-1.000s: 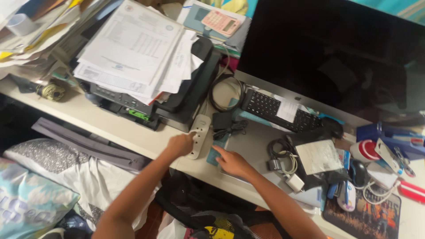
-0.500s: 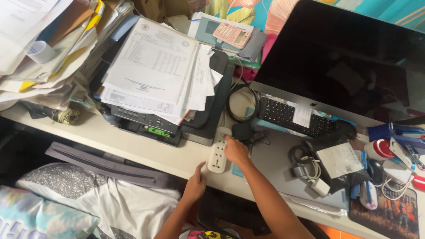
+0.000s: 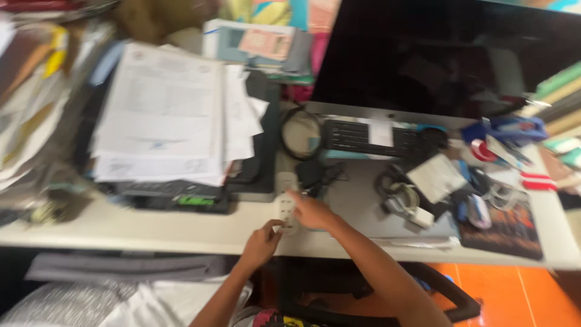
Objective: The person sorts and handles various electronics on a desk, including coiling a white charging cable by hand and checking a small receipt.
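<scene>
Both your hands are on the white power strip point(image 3: 286, 203), which lies flat on the table point(image 3: 151, 233) near its front edge, just in front of the printer point(image 3: 181, 197) and its stack of papers point(image 3: 163, 115). Your right hand point(image 3: 311, 213) lies over the strip's near half with the fingers point(image 3: 293, 196) stretched forward and pressing down on its top face; they are spread, not wrapped around it. Your left hand point(image 3: 261, 242) comes up from below the table edge, and its fingers point(image 3: 275, 227) curl against the strip's near end. The view is blurred, so I cannot tell whether that is a real pinch or only a touch.

As far as it shows, the reaching part looks done: you have contact with both hands and the strip is steadied. What looks undone is anything on the strip itself. It rests flat where it is, not lifted. No plug seems to sit in the sockets that show, though your right hand hides part of them.

A black adapter with its cable point(image 3: 315, 172) lies just beyond the strip, close to your right fingertips. The keyboard point(image 3: 369, 138) sits further back, under the dark monitor point(image 3: 436, 54). A tangle of chargers point(image 3: 402, 203) lies well to the right.
</scene>
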